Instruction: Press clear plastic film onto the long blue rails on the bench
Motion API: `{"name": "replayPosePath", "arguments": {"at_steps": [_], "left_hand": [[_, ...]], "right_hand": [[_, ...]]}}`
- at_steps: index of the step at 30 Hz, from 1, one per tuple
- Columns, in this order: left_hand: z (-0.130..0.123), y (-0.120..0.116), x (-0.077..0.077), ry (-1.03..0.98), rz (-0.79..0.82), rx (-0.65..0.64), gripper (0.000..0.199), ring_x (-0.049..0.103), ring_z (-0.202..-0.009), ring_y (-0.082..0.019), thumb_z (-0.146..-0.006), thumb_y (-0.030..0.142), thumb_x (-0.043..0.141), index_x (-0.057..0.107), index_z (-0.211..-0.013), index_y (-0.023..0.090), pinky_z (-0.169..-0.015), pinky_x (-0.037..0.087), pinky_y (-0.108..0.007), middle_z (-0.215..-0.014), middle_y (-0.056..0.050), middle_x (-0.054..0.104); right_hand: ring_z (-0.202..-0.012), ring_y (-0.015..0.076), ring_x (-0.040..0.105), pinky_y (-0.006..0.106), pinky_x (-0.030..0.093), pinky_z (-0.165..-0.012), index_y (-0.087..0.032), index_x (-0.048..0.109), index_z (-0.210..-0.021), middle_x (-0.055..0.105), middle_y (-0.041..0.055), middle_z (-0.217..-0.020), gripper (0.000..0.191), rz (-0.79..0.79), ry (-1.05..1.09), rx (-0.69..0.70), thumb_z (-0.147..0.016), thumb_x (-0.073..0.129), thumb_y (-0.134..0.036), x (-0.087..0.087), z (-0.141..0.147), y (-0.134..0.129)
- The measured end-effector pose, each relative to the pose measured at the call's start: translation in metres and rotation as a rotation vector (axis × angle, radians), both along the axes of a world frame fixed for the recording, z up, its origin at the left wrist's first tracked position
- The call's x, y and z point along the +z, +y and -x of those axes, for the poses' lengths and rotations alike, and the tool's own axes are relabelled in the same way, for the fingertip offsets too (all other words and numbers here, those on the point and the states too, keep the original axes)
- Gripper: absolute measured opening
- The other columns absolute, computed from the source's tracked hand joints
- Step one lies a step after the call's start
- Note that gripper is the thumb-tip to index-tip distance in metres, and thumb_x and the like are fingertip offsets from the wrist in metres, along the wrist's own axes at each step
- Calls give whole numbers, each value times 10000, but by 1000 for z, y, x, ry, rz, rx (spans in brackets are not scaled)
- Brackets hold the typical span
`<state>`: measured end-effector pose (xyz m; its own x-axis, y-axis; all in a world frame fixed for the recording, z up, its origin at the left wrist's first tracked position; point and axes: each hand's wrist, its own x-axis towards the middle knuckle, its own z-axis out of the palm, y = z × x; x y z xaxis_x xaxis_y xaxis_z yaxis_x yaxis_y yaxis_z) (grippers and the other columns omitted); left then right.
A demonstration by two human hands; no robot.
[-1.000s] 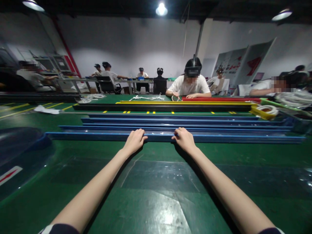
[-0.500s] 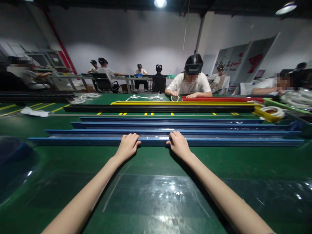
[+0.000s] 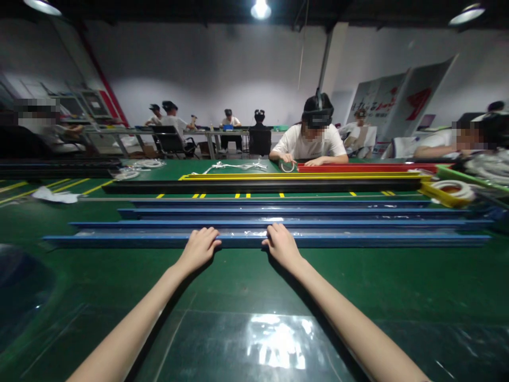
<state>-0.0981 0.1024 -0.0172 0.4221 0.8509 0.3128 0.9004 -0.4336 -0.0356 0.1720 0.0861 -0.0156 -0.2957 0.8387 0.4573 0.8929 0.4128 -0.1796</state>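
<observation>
A long blue channel strip lies crosswise on the green table in front of me. My left hand grips its near edge just left of the middle, fingers curled over the rim and thumb in front. To the right, my right hand holds the same edge in a like way. Behind this rim run further blue strips, parallel and close together. Clear film shows along the channel's trough.
Beyond lie a black strip, a yellow strip and a red strip. A co-worker sits opposite, holding a white ring-shaped roll. A yellow tray stands at right. Clear sheeting covers the near table.
The scene sits a little lower in the view. Both hands have shifted slightly left along the blue channel strip and keep their hold on it.
</observation>
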Motion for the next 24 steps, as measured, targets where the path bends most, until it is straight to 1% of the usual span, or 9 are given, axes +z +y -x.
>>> {"name": "replayPosePath", "arguments": {"at_steps": [5, 10, 14, 16, 18, 21, 23, 24], "left_hand": [[12, 12, 2, -30, 61, -1, 232, 507, -901, -210, -891, 371, 351, 522, -933, 219, -743, 300, -330, -957, -35, 607], [23, 22, 4, -40, 109, 7, 261, 511, -906, -208, -891, 393, 335, 522, -937, 217, -755, 303, -332, -970, -35, 607], [27, 24, 5, -58, 134, 13, 291, 513, -910, -207, -888, 416, 321, 532, -940, 222, -766, 318, -333, -966, -41, 607], [27, 22, 9, -71, 170, 21, 307, 515, -925, -212, -879, 436, 331, 542, -945, 223, -782, 332, -340, -985, -46, 604], [26, 22, 15, -92, 233, 26, 330, 519, -951, -221, -859, 475, 361, 555, -936, 220, -801, 348, -350, -1007, -49, 596], [22, 27, 28, -182, 346, -20, 367, 538, -928, -207, -851, 511, 357, 571, -874, 214, -805, 384, -330, -963, -39, 595], [18, 36, 37, -261, 355, -44, 380, 550, -861, -185, -869, 491, 320, 568, -837, 205, -788, 407, -304, -894, -38, 595], [15, 42, 41, -279, 326, -41, 377, 551, -842, -182, -874, 476, 313, 565, -825, 200, -784, 412, -301, -871, -39, 592]], "right_hand": [[-888, 205, 475, 289, 393, -750, -184, 531, -823, 573, 63, -908, 45, 3, 30, -27, -809, 567, -208, 1, 12, 7], [-892, 208, 477, 299, 402, -758, -180, 538, -845, 573, 67, -926, 53, 32, 37, -42, -804, 568, -194, 2, 24, 14], [-902, 206, 482, 305, 400, -772, -171, 541, -858, 575, 74, -933, 58, 59, 31, -43, -806, 562, -186, 3, 28, 16], [-916, 202, 492, 301, 397, -774, -168, 542, -863, 579, 78, -941, 69, 89, 25, -12, -808, 565, -203, 7, 25, 18], [-907, 193, 512, 282, 396, -747, -168, 548, -858, 591, 74, -933, 105, 148, 13, 37, -801, 589, -247, 13, 20, 21], [-841, 179, 554, 248, 381, -652, -180, 568, -858, 623, 51, -890, 231, 265, 4, 94, -767, 631, -383, 24, 8, 29], [-805, 175, 573, 239, 362, -610, -190, 583, -857, 639, 41, -864, 310, 317, 8, 90, -763, 603, -484, 32, -2, 35], [-795, 170, 578, 237, 355, -607, -192, 588, -851, 645, 39, -850, 321, 323, 14, 71, -791, 557, -506, 36, -8, 39]]}}
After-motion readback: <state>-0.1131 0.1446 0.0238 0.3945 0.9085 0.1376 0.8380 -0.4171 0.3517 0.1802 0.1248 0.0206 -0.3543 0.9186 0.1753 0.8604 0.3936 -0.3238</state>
